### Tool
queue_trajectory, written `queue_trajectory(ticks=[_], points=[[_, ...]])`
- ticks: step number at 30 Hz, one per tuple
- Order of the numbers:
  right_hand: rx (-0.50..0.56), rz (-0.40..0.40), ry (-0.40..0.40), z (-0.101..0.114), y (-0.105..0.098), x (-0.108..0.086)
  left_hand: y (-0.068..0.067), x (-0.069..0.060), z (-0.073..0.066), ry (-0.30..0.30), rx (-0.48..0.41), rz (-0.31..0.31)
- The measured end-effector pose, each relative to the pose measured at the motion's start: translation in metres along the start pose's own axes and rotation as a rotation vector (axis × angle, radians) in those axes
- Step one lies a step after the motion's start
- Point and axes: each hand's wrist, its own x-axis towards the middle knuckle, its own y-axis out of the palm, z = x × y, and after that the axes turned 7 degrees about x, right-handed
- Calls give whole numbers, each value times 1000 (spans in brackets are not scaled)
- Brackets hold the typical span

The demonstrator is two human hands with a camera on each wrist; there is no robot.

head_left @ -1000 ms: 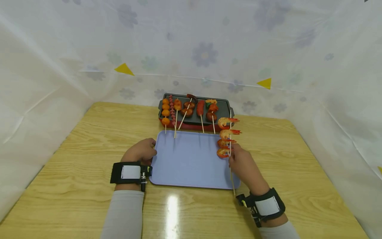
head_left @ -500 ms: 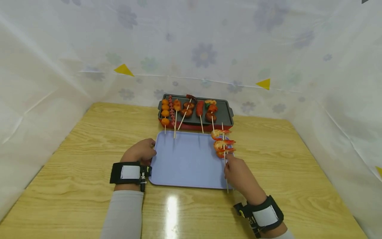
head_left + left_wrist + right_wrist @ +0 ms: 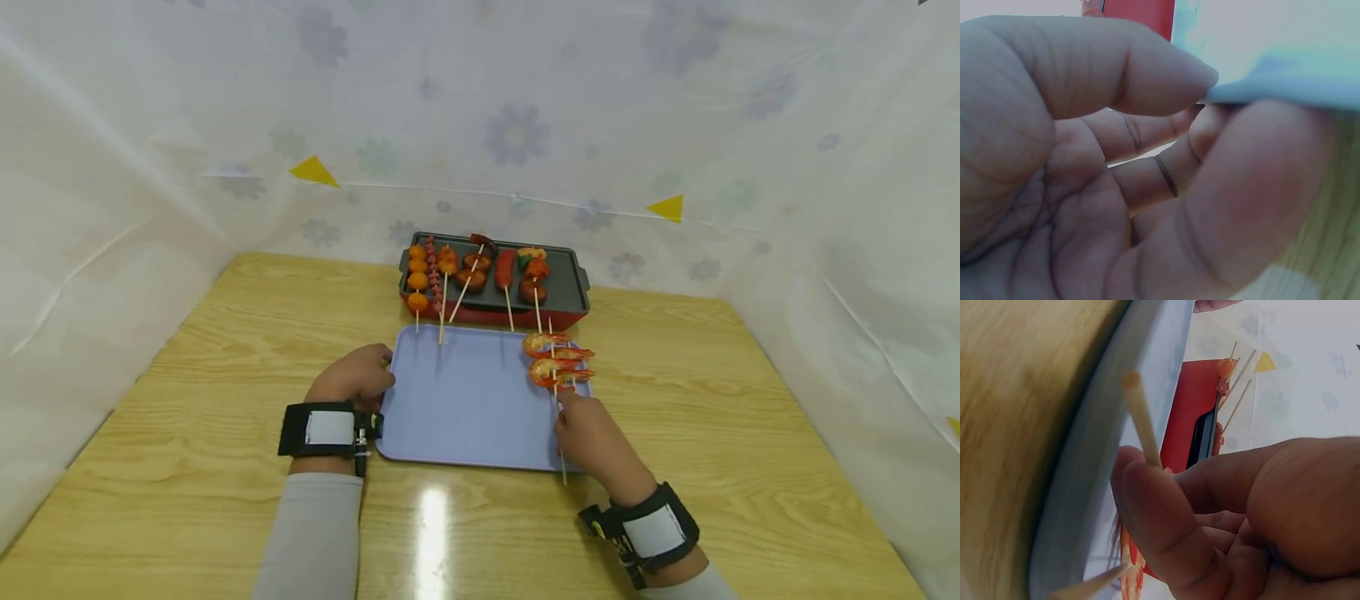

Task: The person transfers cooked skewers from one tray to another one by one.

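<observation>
My left hand [image 3: 351,375] pinches the left rim of a pale lilac tray [image 3: 465,408]; in the left wrist view the thumb lies over the rim and the fingers are beneath. At the tray's right side my right hand [image 3: 597,440] pinches the stick of a shrimp skewer [image 3: 543,372], its shrimps pointing away from me. A second shrimp skewer [image 3: 581,353] lies close beside it on the tray, partly hidden. Up close in the right wrist view, the held stick [image 3: 1142,422] passes between thumb and fingers. I cannot tell whether the held skewer touches the tray.
Directly behind the tray stands a red grill with a dark plate [image 3: 564,279]. Several skewers lie on it: orange balls [image 3: 417,282], a sausage [image 3: 505,268], mushrooms and others, some sticks overhanging the tray's far edge. A flowered white curtain [image 3: 517,133] closes off the wooden table [image 3: 697,400] behind.
My right hand has brought the held shrimp skewer left and nearer to me, from the tray's right edge down beside the other shrimp skewer. My left hand stays on the rim.
</observation>
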Motion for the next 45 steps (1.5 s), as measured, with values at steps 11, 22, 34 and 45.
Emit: queue_trajectory(ticks=[11, 22, 34, 45], points=[[-15, 10, 20, -1, 6, 4, 0, 0, 3, -15, -3, 8], [-50, -14, 68, -1, 1, 0, 0, -1, -1, -6, -9, 3], [-347, -251, -170, 2, 0, -7, -1, -1, 0, -12, -18, 3], [-387, -274, -161, 5, -2, -9, -1, -2, -2, -17, -41, 1]])
